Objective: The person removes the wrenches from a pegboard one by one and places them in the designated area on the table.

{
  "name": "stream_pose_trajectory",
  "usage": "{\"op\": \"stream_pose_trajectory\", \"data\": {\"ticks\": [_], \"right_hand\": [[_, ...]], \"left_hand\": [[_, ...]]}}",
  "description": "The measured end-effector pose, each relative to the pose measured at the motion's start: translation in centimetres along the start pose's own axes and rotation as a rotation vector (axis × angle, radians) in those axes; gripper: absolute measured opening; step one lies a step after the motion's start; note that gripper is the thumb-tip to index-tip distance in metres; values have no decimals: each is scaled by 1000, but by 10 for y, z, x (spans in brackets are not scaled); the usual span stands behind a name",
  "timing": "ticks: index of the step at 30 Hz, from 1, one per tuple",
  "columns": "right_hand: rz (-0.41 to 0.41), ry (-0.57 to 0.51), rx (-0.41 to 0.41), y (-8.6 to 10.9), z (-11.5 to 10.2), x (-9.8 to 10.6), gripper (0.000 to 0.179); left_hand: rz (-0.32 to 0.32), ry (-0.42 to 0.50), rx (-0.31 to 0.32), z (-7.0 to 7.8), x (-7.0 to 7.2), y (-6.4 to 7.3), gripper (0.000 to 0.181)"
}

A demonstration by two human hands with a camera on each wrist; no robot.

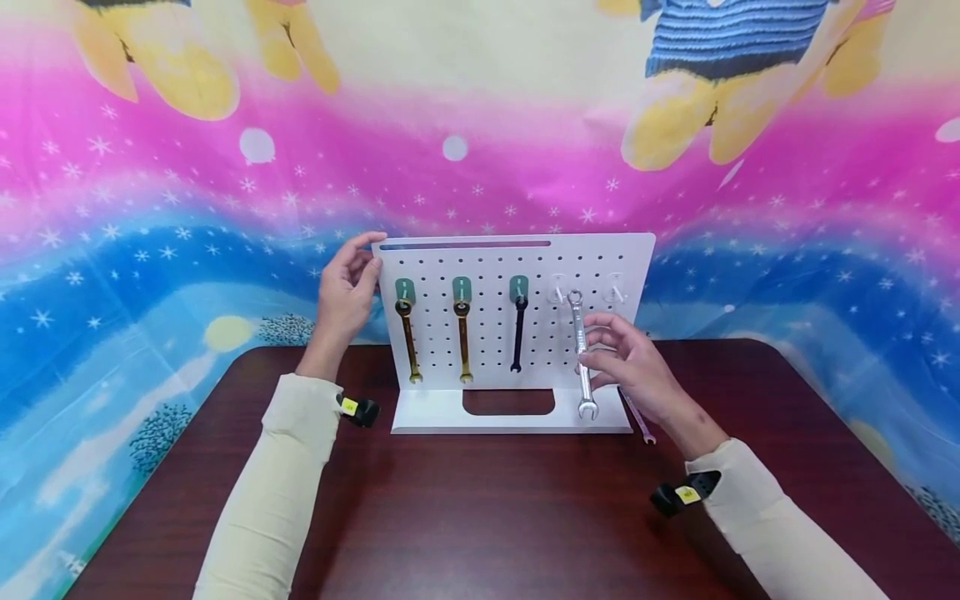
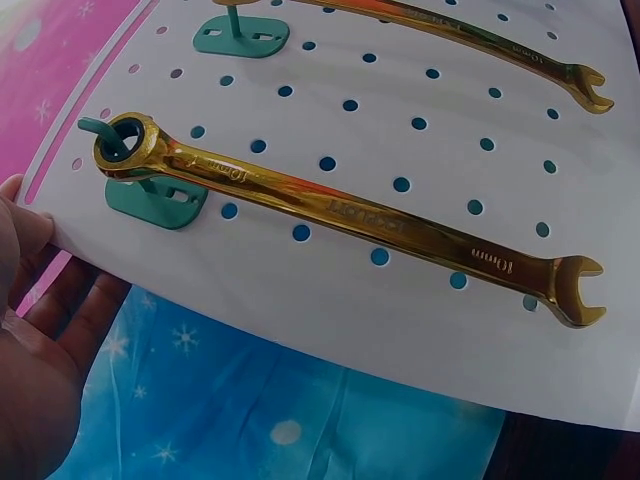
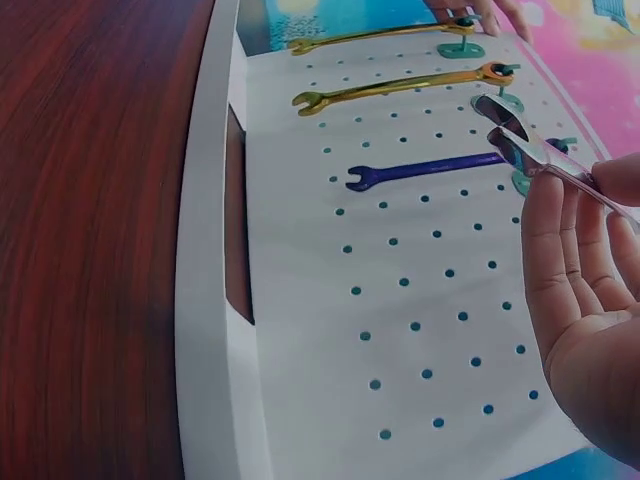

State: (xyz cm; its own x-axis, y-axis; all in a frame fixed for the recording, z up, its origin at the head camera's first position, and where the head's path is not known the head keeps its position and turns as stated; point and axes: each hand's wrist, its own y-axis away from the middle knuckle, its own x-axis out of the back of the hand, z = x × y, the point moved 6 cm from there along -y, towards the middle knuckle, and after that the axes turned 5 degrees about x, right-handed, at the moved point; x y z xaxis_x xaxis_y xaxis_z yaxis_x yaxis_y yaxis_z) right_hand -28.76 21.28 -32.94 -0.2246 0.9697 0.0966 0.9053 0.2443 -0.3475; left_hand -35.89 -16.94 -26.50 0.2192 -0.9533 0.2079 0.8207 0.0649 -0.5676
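My left hand [image 1: 347,287] grips the upper left edge of a white pegboard [image 1: 487,408], thumb in front and fingers behind. My right hand [image 1: 630,362] pinches a silver combination wrench [image 1: 581,350] before the board's right part. Its ring end is up, close to a clear hook [image 1: 557,289]; the head view shows no ring-to-hook contact clearly. From green hooks hang a gold wrench [image 2: 330,205], a second gold wrench [image 1: 463,342] and a dark purple-blue wrench [image 3: 430,171]. The left wrist view reads "10mm" on the first gold one.
Another clear hook [image 1: 616,287] is fixed at the board's upper right. A pinkish-purple wrench [image 1: 640,419] shows beside the board's lower right corner, partly hidden by my right hand. The board stands on a dark wooden table [image 1: 480,508] before a colourful printed cloth [image 1: 480,183].
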Motion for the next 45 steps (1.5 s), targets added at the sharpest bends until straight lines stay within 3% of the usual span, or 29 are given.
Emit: {"op": "stream_pose_trajectory", "data": {"ticks": [14,32,45], "right_hand": [[-26,146,-60,22,9,21,43],[-32,154,-126,41,32,51,43],[5,138,-103,49,45,79,36]], "left_hand": [[11,4,-3,-1,0,-1,33],[-10,34,16,-2,1,-2,33],[-18,31,33,-2,-1,-2,34]]}}
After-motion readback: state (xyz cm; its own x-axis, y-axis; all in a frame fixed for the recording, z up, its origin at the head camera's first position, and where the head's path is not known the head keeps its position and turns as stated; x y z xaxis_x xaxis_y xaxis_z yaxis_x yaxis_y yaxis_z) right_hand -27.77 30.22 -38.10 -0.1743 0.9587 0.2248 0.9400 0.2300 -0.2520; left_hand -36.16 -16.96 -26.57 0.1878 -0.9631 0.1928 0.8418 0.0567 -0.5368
